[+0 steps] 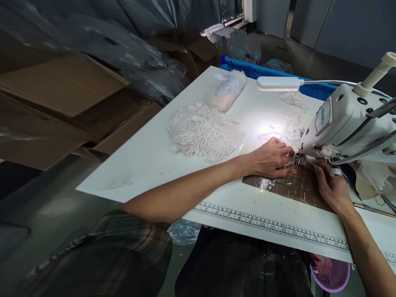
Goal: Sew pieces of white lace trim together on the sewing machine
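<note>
Lace fabric (pixel 287 131) at the needle of a white sewing machine (pixel 349 119)

The lace lies on the white table (pixel 148 173), spread out behind the left hand and running up to the machine's needle area, in the bright glow near a slim white lamp (pixel 278 83). The left hand (pixel 274 159) is palm down, fingers bent, its fingertips at the lace just beside the presser foot (pixel 300 160); whether they pinch it or only press it, I cannot tell. The right hand (pixel 332 187) reaches in from the other side, its fingers partly hidden beneath the machine head, so its grip cannot be told either. Below both hands is a brown plate (pixel 297 189), and a printed ruler scale (pixel 272 227) runs along the table's near edge. Farther left, a heap of cream lace pieces (pixel 207 132) lies against a wrapped, pale roll (pixel 227 93)
</note>
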`<state>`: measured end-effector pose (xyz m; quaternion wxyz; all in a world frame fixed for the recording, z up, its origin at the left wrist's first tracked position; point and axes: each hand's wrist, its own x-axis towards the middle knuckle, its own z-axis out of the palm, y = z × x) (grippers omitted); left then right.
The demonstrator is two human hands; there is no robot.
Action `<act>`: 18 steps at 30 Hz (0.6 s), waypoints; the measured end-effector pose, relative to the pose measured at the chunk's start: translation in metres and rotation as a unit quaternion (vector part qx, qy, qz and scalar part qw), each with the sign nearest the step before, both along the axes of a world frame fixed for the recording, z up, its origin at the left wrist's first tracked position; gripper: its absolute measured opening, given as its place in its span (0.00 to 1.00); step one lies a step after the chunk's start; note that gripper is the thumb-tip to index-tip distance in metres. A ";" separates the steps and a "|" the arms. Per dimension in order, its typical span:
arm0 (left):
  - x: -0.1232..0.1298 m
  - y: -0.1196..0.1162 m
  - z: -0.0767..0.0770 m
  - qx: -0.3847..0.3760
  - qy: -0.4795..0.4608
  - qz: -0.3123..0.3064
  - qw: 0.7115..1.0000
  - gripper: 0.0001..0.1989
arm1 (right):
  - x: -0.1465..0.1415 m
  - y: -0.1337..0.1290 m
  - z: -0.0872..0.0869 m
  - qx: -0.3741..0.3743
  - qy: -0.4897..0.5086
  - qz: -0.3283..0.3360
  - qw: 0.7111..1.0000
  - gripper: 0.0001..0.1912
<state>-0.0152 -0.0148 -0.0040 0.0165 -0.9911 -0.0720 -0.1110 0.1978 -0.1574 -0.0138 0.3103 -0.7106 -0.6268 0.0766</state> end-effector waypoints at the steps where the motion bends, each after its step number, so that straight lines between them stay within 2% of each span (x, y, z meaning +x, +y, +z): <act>1: 0.000 0.000 -0.001 -0.003 -0.006 0.001 1.000 0.19 | 0.000 0.000 -0.002 0.009 -0.003 -0.004 1.000 0.22; 5: 0.001 0.000 -0.005 -0.025 -0.049 0.001 0.998 0.19 | 0.002 0.003 -0.006 0.039 -0.014 -0.015 0.999 0.16; 9: 0.002 0.008 -0.008 -0.059 -0.061 -0.013 0.996 0.19 | 0.003 0.003 -0.011 0.060 -0.019 -0.015 0.998 0.16; 14: 0.015 0.038 0.005 -0.105 -0.034 -0.038 0.993 0.14 | 0.005 0.003 -0.022 0.100 -0.044 -0.003 0.994 0.19; 16: 0.026 0.053 0.014 -0.106 -0.030 -0.005 0.994 0.11 | 0.005 0.005 -0.026 0.115 -0.056 0.006 0.992 0.20; 18: 0.039 0.066 0.022 -0.082 -0.054 0.087 0.991 0.11 | 0.006 0.006 -0.030 0.123 -0.056 0.012 0.991 0.21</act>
